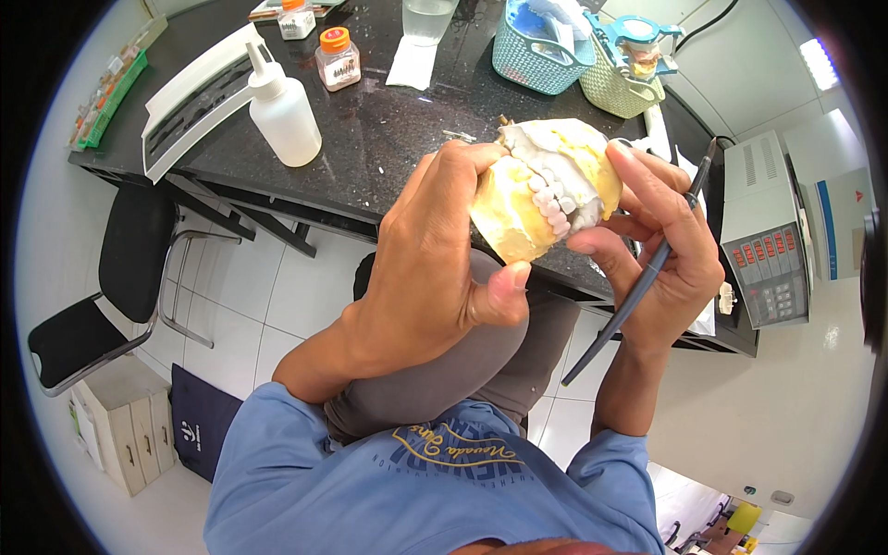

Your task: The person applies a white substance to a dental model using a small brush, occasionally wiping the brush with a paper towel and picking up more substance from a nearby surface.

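Observation:
A dental plaster model (511,215), yellow and white with tooth-coloured teeth along one row, is held up in front of the bench edge. My left hand (416,245) is closed on its left side, thumb low and fingers over the top. From the other side, my right hand (675,268) grips the model between fingertips and thumb. A slim dark-grey brush-like tool (618,319) also lies across the right hand, between its fingers, slanting from upper right to lower left. The palm side of the left fingers is hidden.
On the dark bench (370,139) stand a white squeeze bottle (287,120), an orange-capped jar (339,63), a glass of liquid (427,20), a blue basket (541,63) and a green basket (622,92). A control unit (766,250) is at right, a black chair (139,250) at left.

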Action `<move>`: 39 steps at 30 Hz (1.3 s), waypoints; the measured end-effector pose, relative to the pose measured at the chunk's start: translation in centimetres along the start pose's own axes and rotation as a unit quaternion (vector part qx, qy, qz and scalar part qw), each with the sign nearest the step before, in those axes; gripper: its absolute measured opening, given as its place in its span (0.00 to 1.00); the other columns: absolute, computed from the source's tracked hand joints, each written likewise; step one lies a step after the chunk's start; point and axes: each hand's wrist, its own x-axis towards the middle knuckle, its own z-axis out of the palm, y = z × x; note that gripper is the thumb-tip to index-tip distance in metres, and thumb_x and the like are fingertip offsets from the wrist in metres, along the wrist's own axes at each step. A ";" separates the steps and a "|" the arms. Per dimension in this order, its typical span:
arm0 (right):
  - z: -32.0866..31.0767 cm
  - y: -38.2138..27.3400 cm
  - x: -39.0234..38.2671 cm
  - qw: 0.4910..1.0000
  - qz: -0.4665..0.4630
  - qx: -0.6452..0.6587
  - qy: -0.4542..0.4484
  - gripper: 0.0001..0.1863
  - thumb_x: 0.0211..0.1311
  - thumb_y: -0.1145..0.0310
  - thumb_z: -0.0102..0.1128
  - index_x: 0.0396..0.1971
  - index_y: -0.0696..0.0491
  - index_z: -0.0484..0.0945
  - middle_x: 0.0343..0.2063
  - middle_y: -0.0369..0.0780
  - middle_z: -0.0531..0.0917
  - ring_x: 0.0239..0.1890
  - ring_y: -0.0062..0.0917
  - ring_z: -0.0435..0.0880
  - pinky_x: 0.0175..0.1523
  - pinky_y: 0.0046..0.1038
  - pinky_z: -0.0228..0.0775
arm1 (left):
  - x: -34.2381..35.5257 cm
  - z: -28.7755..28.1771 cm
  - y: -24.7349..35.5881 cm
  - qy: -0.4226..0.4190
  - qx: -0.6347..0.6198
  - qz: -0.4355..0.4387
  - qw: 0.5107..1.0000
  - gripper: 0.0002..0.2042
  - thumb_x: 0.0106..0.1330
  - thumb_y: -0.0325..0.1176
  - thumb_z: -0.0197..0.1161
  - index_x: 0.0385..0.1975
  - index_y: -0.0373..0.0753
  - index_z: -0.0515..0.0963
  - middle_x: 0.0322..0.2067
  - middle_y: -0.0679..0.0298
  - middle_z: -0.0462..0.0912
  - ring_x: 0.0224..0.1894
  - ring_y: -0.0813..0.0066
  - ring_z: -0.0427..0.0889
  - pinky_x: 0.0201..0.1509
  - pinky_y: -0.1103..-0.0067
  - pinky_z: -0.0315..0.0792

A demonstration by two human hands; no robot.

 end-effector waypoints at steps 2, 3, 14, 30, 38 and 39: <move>0.0 0.0 0.0 1.000 0.001 -0.001 0.001 0.31 0.38 0.72 0.74 0.48 0.63 0.75 0.47 0.49 0.75 0.42 0.30 0.82 0.43 0.23 0.81 | 0.0 -0.1 0.1 -0.001 -0.003 -0.003 1.000 0.36 0.58 0.63 0.53 0.47 0.29 0.62 0.39 0.54 0.72 0.39 0.65 0.77 0.42 0.75 0.71; 0.1 0.1 -0.1 1.000 -0.002 0.000 0.003 0.31 0.38 0.71 0.74 0.48 0.63 0.75 0.47 0.49 0.75 0.43 0.30 0.82 0.42 0.23 0.81 | 0.1 -0.1 0.1 -0.001 -0.006 -0.006 1.000 0.37 0.58 0.63 0.52 0.48 0.29 0.62 0.39 0.53 0.72 0.39 0.65 0.77 0.42 0.75 0.71; -1.1 1.4 1.2 0.976 0.085 0.197 -0.039 0.28 0.48 0.72 0.70 0.51 0.62 0.73 0.46 0.46 0.79 0.47 0.31 0.81 0.49 0.28 0.76 | 0.8 -0.7 1.2 -0.071 -0.292 -0.169 0.939 0.37 0.58 0.64 0.49 0.48 0.30 0.64 0.39 0.61 0.74 0.42 0.81 0.73 0.45 0.83 0.67; -1.0 1.0 1.2 0.964 0.140 0.221 -0.056 0.25 0.51 0.77 0.67 0.51 0.65 0.72 0.41 0.48 0.81 0.44 0.28 0.82 0.47 0.24 0.76 | 0.9 -0.7 1.7 -0.092 -0.335 -0.201 0.916 0.29 0.63 0.52 0.43 0.48 0.28 0.64 0.42 0.59 0.74 0.45 0.78 0.72 0.51 0.82 0.65; -1.4 1.1 1.2 0.954 0.173 0.232 -0.079 0.32 0.46 0.75 0.71 0.53 0.63 0.70 0.45 0.48 0.79 0.43 0.28 0.82 0.46 0.24 0.77 | 0.9 -0.7 0.8 -0.099 -0.335 -0.193 0.917 0.25 0.65 0.49 0.46 0.46 0.29 0.65 0.40 0.58 0.74 0.43 0.79 0.71 0.48 0.82 0.66; -1.4 1.2 1.2 0.956 0.161 0.231 -0.082 0.34 0.44 0.75 0.73 0.54 0.63 0.70 0.46 0.47 0.79 0.43 0.28 0.82 0.46 0.25 0.77 | 0.8 -0.6 0.7 -0.094 -0.357 -0.184 0.911 0.22 0.66 0.48 0.49 0.44 0.32 0.66 0.39 0.59 0.74 0.42 0.80 0.70 0.47 0.81 0.66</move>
